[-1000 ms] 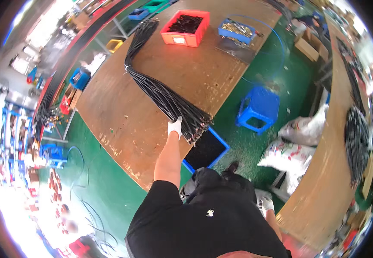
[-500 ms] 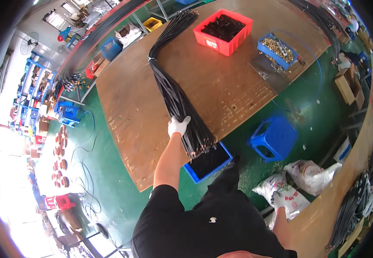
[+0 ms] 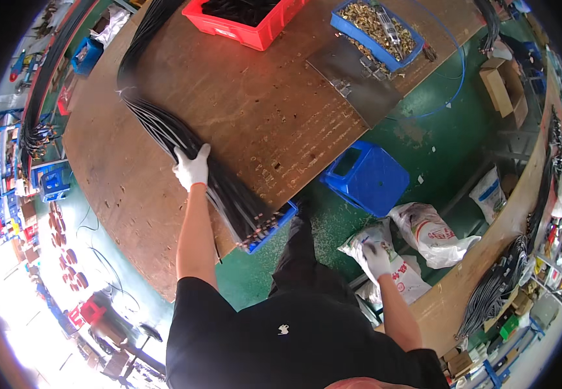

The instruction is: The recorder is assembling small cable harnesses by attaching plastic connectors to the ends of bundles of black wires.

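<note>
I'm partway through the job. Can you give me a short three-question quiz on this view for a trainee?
1. Which gloved hand is on the black cable bundle?
2. True or false: the blue stool is on the green floor.
3. What fills the blue tray on the brown table? A: folded cloth; B: small metal parts; C: paper sheets.

Key: 1. The left hand. 2. True. 3. B.

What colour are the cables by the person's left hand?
The cables are black, seen best in the head view.
</note>
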Demonstrator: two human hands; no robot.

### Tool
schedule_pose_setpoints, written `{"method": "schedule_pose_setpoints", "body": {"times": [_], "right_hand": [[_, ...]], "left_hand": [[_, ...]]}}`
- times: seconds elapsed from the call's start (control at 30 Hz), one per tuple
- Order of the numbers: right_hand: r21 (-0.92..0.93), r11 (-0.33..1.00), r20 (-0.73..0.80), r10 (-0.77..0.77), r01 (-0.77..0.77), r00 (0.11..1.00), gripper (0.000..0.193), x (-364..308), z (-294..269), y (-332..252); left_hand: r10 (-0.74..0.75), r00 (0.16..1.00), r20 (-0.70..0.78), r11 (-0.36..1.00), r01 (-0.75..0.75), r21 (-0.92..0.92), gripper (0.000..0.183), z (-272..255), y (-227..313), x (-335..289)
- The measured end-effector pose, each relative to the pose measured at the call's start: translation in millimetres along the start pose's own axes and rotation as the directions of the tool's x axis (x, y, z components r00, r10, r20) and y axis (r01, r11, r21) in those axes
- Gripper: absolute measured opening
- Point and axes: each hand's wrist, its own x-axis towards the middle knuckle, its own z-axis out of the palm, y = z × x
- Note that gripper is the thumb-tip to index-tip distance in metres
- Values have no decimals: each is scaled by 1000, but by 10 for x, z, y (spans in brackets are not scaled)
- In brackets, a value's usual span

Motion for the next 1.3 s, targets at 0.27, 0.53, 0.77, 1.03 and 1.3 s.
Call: {"method": "schedule_pose_setpoints", "body": {"times": [0.27,0.53,0.77,1.03,1.3], "right_hand": [[-248,758,-70,-635,603,769,48,1631,233,-2573],[-610,540,182,-616,579,766,89,1639,476,-3277],[-541,550,156,-677,636,719,103,1925,494,-3024],[-496,576,140,-685,650,715,110,2025,543,-3050],[-524,501,137,-749,689,649,106,2047,640,-3012]], "left_hand": [[-64,985,162,998,62,21,131,630,1308,-697],[21,997,76,987,-8,-159,122,459,1012,-586],[61,982,-181,948,-114,-298,110,629,669,447],[81,969,-234,774,-209,-597,113,216,1490,2133],[253,954,-163,967,-244,74,103,468,2639,2199]]}}
